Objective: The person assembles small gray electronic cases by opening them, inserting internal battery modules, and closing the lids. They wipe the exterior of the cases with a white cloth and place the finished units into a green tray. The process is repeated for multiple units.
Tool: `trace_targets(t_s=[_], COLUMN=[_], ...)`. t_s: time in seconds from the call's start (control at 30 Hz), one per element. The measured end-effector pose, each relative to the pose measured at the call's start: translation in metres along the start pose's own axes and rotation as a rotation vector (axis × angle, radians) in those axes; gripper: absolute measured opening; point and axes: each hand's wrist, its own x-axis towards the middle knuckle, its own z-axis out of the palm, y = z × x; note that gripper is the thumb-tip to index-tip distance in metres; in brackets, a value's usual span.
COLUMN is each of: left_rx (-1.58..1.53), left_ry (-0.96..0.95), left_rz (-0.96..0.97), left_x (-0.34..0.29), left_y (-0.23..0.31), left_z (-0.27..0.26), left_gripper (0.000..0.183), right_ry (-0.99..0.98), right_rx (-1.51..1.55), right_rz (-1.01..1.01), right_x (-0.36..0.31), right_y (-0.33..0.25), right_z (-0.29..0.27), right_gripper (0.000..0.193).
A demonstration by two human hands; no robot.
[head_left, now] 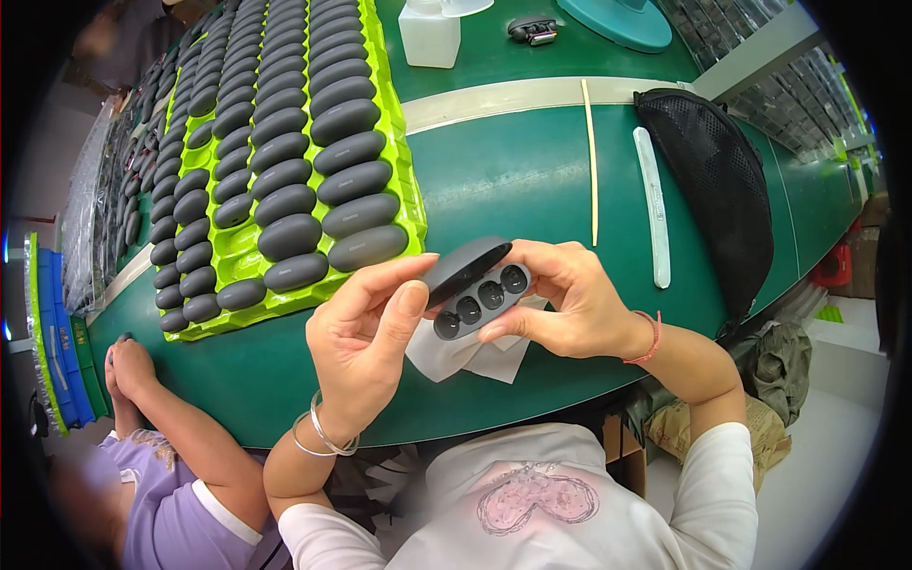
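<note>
A dark grey earbud charging case (475, 317) is held above the table with its lid (464, 271) raised, showing a row of several round, glossy dark hollows. My right hand (575, 309) grips its right end, thumb on the front edge and fingers behind. At the other end, my left hand (366, 332) has thumb and forefinger closed at the left side of lid and body. Beneath the case lies a crumpled white cloth or tissue (494, 359), partly hidden by the hands.
To the left, a lime-green tray (394, 114) holds rows of closed dark cases. Right of centre lie a thin wooden stick (590, 161), a pale flat strip (653, 209) and a black mesh bag (712, 180). A white bottle (429, 38) stands behind. A co-worker's hands (130, 369) rest at the left edge.
</note>
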Motion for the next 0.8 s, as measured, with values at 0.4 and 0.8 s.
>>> trace_targets(t_s=[0.4,0.8], left_rx=[0.144,-0.062], left_ry=[0.006,-0.032], left_rz=[0.181,0.142], left_x=[0.000,-0.001], left_y=[-0.006,0.003], left_z=[-0.003,-0.005], left_gripper=[0.022,0.063], right_ry=[0.036,0.126], right_rx=[-0.035,-0.130], right_rz=[-0.054,-0.080], right_x=[0.004,0.005], right_y=[-0.001,0.003], right_z=[-0.002,-0.002], right_gripper=[0.038,0.032])
